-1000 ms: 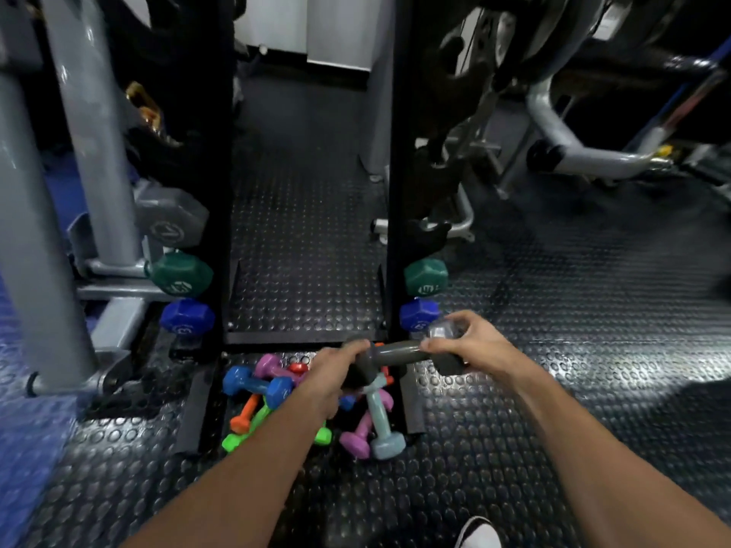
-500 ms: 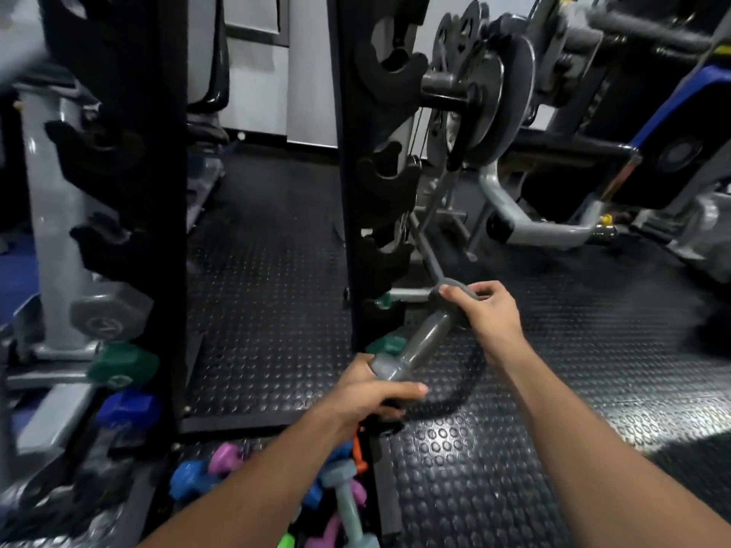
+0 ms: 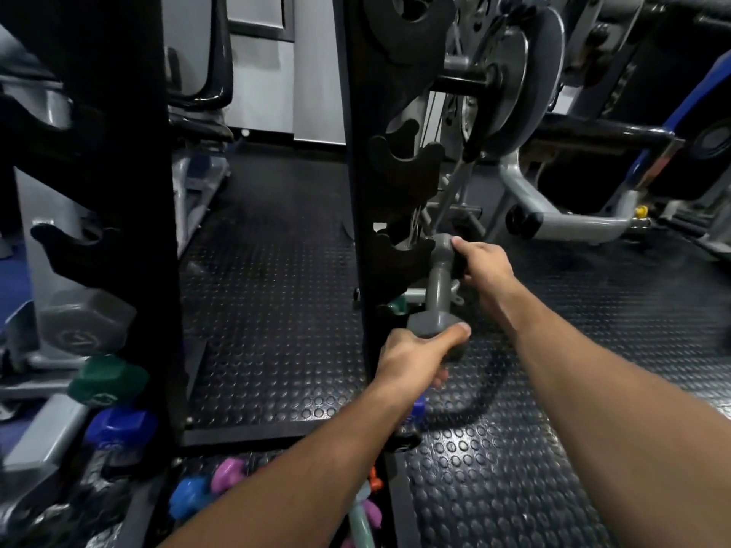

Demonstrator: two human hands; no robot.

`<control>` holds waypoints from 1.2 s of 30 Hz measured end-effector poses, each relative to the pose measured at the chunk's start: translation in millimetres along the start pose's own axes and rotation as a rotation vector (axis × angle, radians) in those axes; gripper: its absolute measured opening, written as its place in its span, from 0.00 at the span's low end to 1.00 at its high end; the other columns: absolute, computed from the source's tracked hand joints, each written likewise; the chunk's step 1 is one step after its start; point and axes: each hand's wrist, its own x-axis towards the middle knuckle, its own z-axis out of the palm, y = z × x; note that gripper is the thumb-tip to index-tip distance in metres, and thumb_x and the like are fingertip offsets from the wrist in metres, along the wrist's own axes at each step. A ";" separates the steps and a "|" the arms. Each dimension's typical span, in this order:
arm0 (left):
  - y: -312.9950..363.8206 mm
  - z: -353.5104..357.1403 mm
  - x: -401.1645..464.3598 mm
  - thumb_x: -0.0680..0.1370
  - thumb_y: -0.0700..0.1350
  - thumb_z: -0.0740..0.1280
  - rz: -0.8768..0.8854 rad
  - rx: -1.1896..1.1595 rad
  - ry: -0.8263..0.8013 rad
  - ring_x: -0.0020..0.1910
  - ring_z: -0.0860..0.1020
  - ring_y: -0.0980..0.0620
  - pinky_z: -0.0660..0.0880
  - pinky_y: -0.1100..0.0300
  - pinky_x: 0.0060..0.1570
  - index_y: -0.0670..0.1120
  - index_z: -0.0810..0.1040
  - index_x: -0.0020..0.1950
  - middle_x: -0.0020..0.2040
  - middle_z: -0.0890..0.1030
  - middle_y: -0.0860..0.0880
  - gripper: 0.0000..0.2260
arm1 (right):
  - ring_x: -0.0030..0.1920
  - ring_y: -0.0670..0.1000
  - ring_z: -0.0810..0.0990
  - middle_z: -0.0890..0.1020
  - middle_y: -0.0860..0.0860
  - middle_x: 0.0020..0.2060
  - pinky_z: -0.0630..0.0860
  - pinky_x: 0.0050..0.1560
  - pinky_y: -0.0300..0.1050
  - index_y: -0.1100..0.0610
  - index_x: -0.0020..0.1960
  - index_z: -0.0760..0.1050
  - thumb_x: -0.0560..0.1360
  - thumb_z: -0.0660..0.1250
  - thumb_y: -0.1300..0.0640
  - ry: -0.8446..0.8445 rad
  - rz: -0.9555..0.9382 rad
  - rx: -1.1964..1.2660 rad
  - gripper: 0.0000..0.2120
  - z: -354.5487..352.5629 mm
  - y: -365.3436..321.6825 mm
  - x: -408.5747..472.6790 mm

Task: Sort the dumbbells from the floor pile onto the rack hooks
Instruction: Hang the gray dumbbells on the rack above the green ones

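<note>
- The left hand [image 3: 415, 359] curls round the near head of the grey dumbbell [image 3: 437, 294]; a loosened thumb would drop it onto the floor pile [image 3: 233, 488] below.
- The right hand [image 3: 480, 263] grips the far head, seemingly touching the rack hook [image 3: 399, 257] just left of its fingertips; fingers could get pinched there.

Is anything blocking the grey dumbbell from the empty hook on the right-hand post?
Nothing visible does. The grey dumbbell, gripped by the left hand and right hand at its two ends, already has its far end beside the empty hook, with no object between them.
</note>
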 end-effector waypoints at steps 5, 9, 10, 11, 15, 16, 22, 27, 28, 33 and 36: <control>4.5 4.1 9.4 0.62 0.67 0.76 0.008 -0.018 0.007 0.34 0.84 0.50 0.83 0.52 0.43 0.49 0.87 0.44 0.35 0.86 0.47 0.24 | 0.38 0.48 0.84 0.86 0.53 0.38 0.77 0.36 0.38 0.59 0.44 0.84 0.82 0.69 0.52 -0.010 -0.030 -0.010 0.14 9.4 -1.4 18.3; 7.7 5.0 12.5 0.67 0.64 0.76 0.015 -0.104 0.036 0.34 0.83 0.51 0.81 0.56 0.38 0.48 0.87 0.48 0.37 0.87 0.48 0.21 | 0.42 0.51 0.85 0.86 0.51 0.38 0.82 0.48 0.46 0.58 0.40 0.84 0.80 0.70 0.50 -0.044 -0.002 0.022 0.14 20.1 -3.4 32.2; 9.5 3.3 14.3 0.69 0.63 0.76 0.018 -0.128 0.048 0.34 0.83 0.50 0.81 0.57 0.38 0.47 0.86 0.48 0.37 0.87 0.48 0.21 | 0.42 0.51 0.84 0.86 0.51 0.38 0.81 0.50 0.49 0.58 0.41 0.83 0.79 0.70 0.51 -0.044 0.007 0.041 0.13 22.5 -3.6 35.5; 10.6 1.1 16.0 0.69 0.63 0.76 0.007 -0.155 0.054 0.34 0.83 0.49 0.81 0.55 0.40 0.47 0.86 0.48 0.37 0.87 0.47 0.20 | 0.40 0.50 0.83 0.85 0.50 0.36 0.81 0.48 0.48 0.57 0.41 0.83 0.80 0.68 0.52 -0.061 0.007 0.060 0.13 23.2 -3.3 38.6; 9.9 -7.3 17.1 0.71 0.62 0.75 -0.041 -0.295 0.032 0.37 0.83 0.46 0.81 0.49 0.47 0.48 0.83 0.50 0.40 0.87 0.44 0.19 | 0.29 0.42 0.75 0.81 0.48 0.36 0.69 0.27 0.34 0.57 0.48 0.81 0.85 0.61 0.49 -0.127 0.038 0.128 0.16 32.2 -9.9 32.5; 9.9 -8.0 16.3 0.72 0.61 0.75 -0.040 -0.333 0.012 0.37 0.83 0.46 0.81 0.50 0.45 0.46 0.83 0.53 0.44 0.87 0.43 0.21 | 0.27 0.42 0.74 0.81 0.48 0.37 0.67 0.26 0.33 0.59 0.51 0.82 0.85 0.60 0.46 -0.128 0.047 0.132 0.19 33.9 -12.2 28.5; 13.4 -25.8 7.7 0.73 0.61 0.75 -0.152 -0.440 -0.057 0.48 0.86 0.42 0.83 0.47 0.55 0.42 0.77 0.63 0.53 0.84 0.37 0.29 | 0.30 0.46 0.72 0.85 0.50 0.37 0.70 0.33 0.35 0.69 0.64 0.79 0.84 0.46 0.33 -0.251 0.107 0.223 0.42 20.5 -16.5 16.6; 5.9 -39.1 5.0 0.73 0.67 0.72 -0.059 -0.225 0.216 0.46 0.86 0.48 0.84 0.50 0.52 0.46 0.78 0.52 0.51 0.85 0.44 0.25 | 0.66 0.56 0.80 0.82 0.59 0.65 0.70 0.73 0.50 0.64 0.72 0.74 0.81 0.43 0.27 -0.375 0.157 0.218 0.45 29.2 -16.5 9.4; 7.0 -39.7 4.4 0.70 0.69 0.71 -0.005 -0.135 0.270 0.46 0.85 0.49 0.83 0.50 0.52 0.46 0.78 0.51 0.50 0.85 0.45 0.27 | 0.65 0.55 0.81 0.83 0.58 0.63 0.71 0.72 0.51 0.64 0.73 0.72 0.81 0.42 0.28 -0.387 0.159 0.233 0.45 31.2 -14.6 8.0; 18.7 -38.7 -3.4 0.70 0.62 0.76 0.070 0.109 0.296 0.45 0.82 0.55 0.73 0.70 0.33 0.45 0.76 0.59 0.52 0.83 0.50 0.28 | 0.65 0.52 0.80 0.83 0.56 0.63 0.73 0.69 0.49 0.62 0.72 0.72 0.81 0.40 0.29 -0.419 0.136 0.260 0.44 27.2 -11.7 -1.1; 18.0 -42.8 -8.9 0.74 0.59 0.75 0.088 0.125 0.254 0.43 0.80 0.58 0.73 0.71 0.33 0.47 0.76 0.56 0.51 0.82 0.51 0.21 | 0.59 0.54 0.82 0.85 0.56 0.58 0.75 0.64 0.49 0.61 0.67 0.77 0.80 0.43 0.27 -0.362 0.134 0.272 0.43 21.6 -6.9 -0.7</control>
